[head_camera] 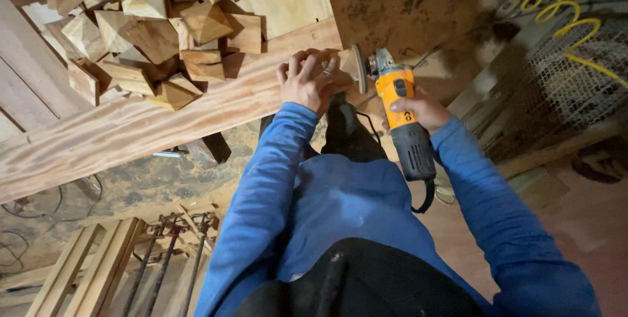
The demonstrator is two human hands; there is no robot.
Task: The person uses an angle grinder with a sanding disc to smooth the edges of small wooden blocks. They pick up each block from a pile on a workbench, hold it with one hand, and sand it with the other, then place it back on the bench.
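Note:
My left hand (311, 79) grips a small wooden block (348, 63) at the end of a long wooden plank (131, 127). My right hand (424, 109) is wrapped around the orange and black body of an angle grinder (400, 114). The grinder's round disc (359, 68) stands on edge right against the block's right face. Both arms wear blue sleeves. My fingers hide most of the block.
A heap of several cut wooden blocks (150, 29) lies on the bench beyond the plank. A yellow coiled hose (556, 9) hangs at the upper right over wire mesh (562, 88). Wooden frames and metal clamps (163, 258) lie on the floor at lower left.

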